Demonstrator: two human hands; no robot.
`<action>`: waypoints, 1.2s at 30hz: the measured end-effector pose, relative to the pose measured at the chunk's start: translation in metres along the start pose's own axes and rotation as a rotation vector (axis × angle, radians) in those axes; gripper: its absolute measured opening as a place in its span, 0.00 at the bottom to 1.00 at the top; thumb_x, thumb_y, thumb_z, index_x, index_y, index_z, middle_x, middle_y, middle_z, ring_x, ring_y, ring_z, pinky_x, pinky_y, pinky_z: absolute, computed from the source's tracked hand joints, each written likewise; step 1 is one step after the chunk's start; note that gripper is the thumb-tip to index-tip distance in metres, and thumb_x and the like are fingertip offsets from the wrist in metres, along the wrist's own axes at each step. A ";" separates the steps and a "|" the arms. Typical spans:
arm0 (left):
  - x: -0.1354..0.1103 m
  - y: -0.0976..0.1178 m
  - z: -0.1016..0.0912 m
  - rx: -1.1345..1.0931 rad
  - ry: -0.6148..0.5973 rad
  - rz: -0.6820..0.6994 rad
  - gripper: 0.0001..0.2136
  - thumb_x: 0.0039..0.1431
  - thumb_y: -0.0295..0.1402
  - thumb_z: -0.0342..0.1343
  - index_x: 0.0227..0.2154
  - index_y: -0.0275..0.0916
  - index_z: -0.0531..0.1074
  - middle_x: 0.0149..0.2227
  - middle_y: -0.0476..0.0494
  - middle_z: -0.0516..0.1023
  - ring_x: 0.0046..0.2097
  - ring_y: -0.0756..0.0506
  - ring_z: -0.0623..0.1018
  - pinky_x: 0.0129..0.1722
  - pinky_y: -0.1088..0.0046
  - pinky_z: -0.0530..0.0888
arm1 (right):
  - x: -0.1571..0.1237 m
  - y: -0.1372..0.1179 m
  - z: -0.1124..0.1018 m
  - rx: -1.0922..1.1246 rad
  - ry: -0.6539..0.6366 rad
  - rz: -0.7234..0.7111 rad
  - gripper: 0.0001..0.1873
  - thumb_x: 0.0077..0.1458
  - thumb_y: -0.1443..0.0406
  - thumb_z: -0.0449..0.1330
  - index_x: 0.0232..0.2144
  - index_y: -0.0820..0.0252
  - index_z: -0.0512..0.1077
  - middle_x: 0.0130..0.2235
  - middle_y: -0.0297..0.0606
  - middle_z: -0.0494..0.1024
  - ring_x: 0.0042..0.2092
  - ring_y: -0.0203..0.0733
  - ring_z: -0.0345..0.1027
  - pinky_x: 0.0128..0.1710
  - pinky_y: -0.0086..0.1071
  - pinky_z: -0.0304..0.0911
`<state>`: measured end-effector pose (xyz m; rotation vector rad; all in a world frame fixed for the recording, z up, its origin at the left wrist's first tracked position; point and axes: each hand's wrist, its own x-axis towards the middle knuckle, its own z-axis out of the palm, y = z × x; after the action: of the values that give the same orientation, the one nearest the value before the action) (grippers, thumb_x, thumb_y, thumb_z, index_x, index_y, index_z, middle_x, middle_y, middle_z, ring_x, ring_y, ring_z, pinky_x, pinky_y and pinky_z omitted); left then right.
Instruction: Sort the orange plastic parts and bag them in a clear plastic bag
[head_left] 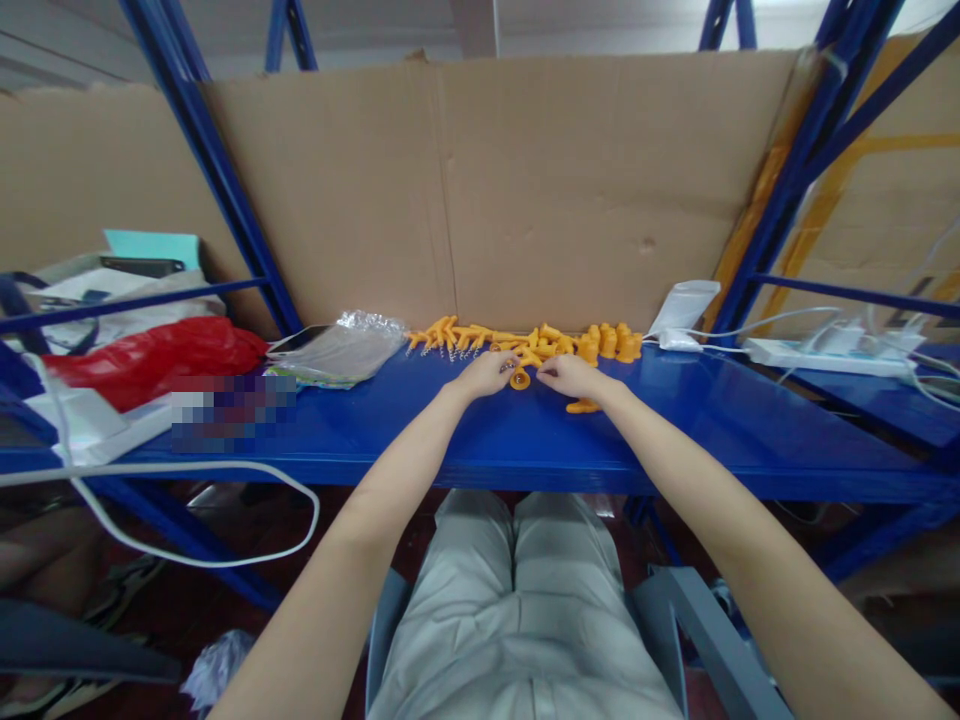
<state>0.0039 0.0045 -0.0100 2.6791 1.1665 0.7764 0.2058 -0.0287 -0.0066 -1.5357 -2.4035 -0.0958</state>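
My left hand (487,374) is at the middle of the blue shelf, its fingers closed around something small with a metallic glint that I cannot make out. Beside its fingertips is a round orange plastic piece (520,380) with a hole in it. My right hand (570,375) is just to the right, fingers pinched together; whatever they grip is too small to name. Behind both hands lies a pile of orange plastic parts (551,340). Orange-handled corkscrews (452,338) with metal spirals lie in a row to the left. An orange lever-like piece (583,407) lies below my right hand.
Several orange bell-shaped pieces (607,342) stand at the right of the pile. Clear plastic bags (352,350) and a red bag (161,355) are leftward. A white power strip (832,355) with cables is at right. A cardboard sheet (525,190) walls the back.
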 end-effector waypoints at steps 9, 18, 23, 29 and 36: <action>-0.002 0.008 -0.004 0.006 -0.024 -0.053 0.14 0.59 0.22 0.51 0.45 0.33 0.77 0.42 0.39 0.83 0.41 0.42 0.82 0.51 0.62 0.76 | -0.010 0.007 -0.017 -0.106 0.092 0.298 0.18 0.63 0.65 0.53 0.50 0.62 0.77 0.55 0.51 0.76 0.57 0.55 0.70 0.54 0.43 0.65; 0.000 0.005 -0.008 0.053 0.074 -0.149 0.13 0.62 0.24 0.50 0.43 0.36 0.78 0.42 0.40 0.83 0.46 0.43 0.81 0.50 0.66 0.76 | -0.006 0.028 -0.004 0.065 -0.087 0.209 0.25 0.58 0.63 0.60 0.58 0.62 0.70 0.55 0.48 0.77 0.55 0.52 0.72 0.58 0.41 0.65; 0.005 -0.004 -0.028 0.080 0.306 -0.271 0.14 0.65 0.26 0.48 0.46 0.37 0.78 0.46 0.41 0.83 0.49 0.44 0.81 0.51 0.70 0.75 | -0.005 0.029 -0.003 0.108 -0.069 0.164 0.22 0.58 0.64 0.60 0.55 0.58 0.72 0.51 0.45 0.80 0.53 0.52 0.74 0.57 0.46 0.67; 0.021 -0.013 -0.049 0.392 0.322 -0.434 0.18 0.68 0.32 0.43 0.53 0.40 0.75 0.48 0.36 0.82 0.51 0.39 0.80 0.50 0.65 0.74 | -0.007 0.027 -0.003 0.097 -0.098 0.161 0.23 0.59 0.64 0.59 0.57 0.59 0.70 0.52 0.45 0.79 0.53 0.51 0.74 0.57 0.44 0.67; 0.037 -0.035 -0.046 0.638 0.056 -0.435 0.18 0.65 0.26 0.44 0.51 0.34 0.75 0.50 0.30 0.80 0.53 0.37 0.79 0.51 0.64 0.74 | -0.009 0.021 -0.008 0.094 -0.132 0.198 0.26 0.60 0.62 0.59 0.60 0.59 0.68 0.56 0.45 0.77 0.56 0.50 0.72 0.59 0.39 0.64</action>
<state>-0.0206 0.0505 0.0339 2.6601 2.2225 0.4588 0.2303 -0.0293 -0.0034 -1.7752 -2.3001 0.1630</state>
